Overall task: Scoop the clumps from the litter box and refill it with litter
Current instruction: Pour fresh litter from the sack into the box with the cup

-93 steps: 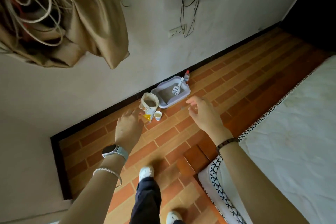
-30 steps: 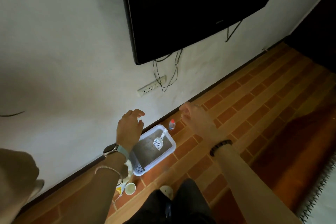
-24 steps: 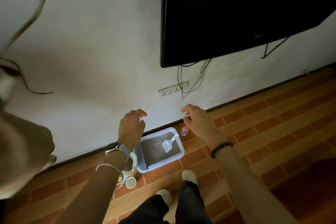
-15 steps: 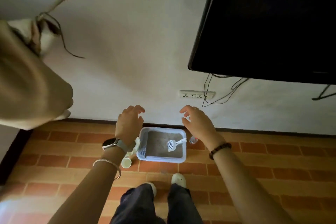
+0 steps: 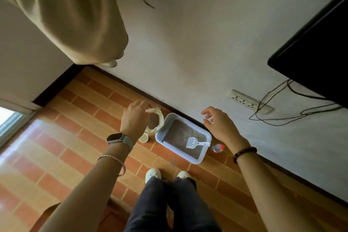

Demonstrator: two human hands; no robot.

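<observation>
A pale lavender litter box (image 5: 204, 134) with grey litter sits on the brick-pattern floor against the wall, in front of my feet. A white slotted scoop (image 5: 192, 142) lies inside it, handle resting on the right rim. To its left stands an open bag of litter (image 5: 157, 121) with a rolled top. My left hand (image 5: 134, 117) hovers over the bag's left side, fingers apart, holding nothing. My right hand (image 5: 219, 125) hangs open above the box's right end.
A small paper cup (image 5: 143, 138) stands in front of the bag. A small bottle with a red cap (image 5: 217, 148) lies right of the box. A power strip (image 5: 250, 101) with black cables and a dark TV (image 5: 320, 58) are on the wall. Beige cloth (image 5: 71, 13) hangs upper left.
The view has swung so the box now lies at an angle. Both hands stay open over the bag and box; my left hand is now over the litter bag.
</observation>
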